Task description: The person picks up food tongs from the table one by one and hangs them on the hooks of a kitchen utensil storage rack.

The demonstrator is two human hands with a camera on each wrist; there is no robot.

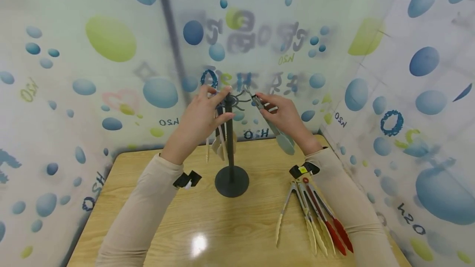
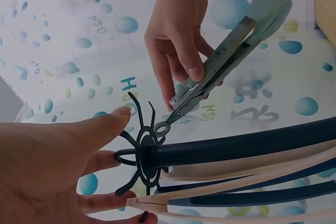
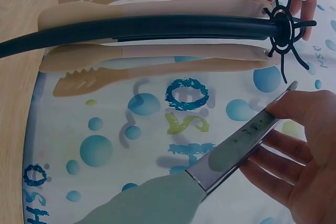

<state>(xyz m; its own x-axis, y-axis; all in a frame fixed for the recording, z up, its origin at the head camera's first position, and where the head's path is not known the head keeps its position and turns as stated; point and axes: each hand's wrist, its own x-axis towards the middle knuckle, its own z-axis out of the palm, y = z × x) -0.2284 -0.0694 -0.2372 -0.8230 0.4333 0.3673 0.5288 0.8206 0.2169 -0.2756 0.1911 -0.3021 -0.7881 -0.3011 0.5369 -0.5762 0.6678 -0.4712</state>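
A black utensil stand (image 1: 231, 143) with a round base rises from the table, with a crown of curved hooks (image 2: 148, 153) at its top. My left hand (image 1: 200, 112) holds the crown, thumb on one side and fingers on the other. My right hand (image 1: 283, 114) pinches kitchen tongs (image 3: 231, 153) by the metal handle end, their pale green heads (image 1: 285, 143) pointing down and outward. In the left wrist view the tongs' hanging loop (image 2: 162, 128) is right at a hook. Beige utensils (image 3: 89, 82), some with slotted heads, hang from the stand.
Several more tongs lie on the wooden table (image 1: 178, 226) at the front right, some with cream tips (image 1: 311, 234) and some with red tips (image 1: 343, 234), beneath my right forearm. A patterned curtain (image 1: 111, 73) closes in the back and sides.
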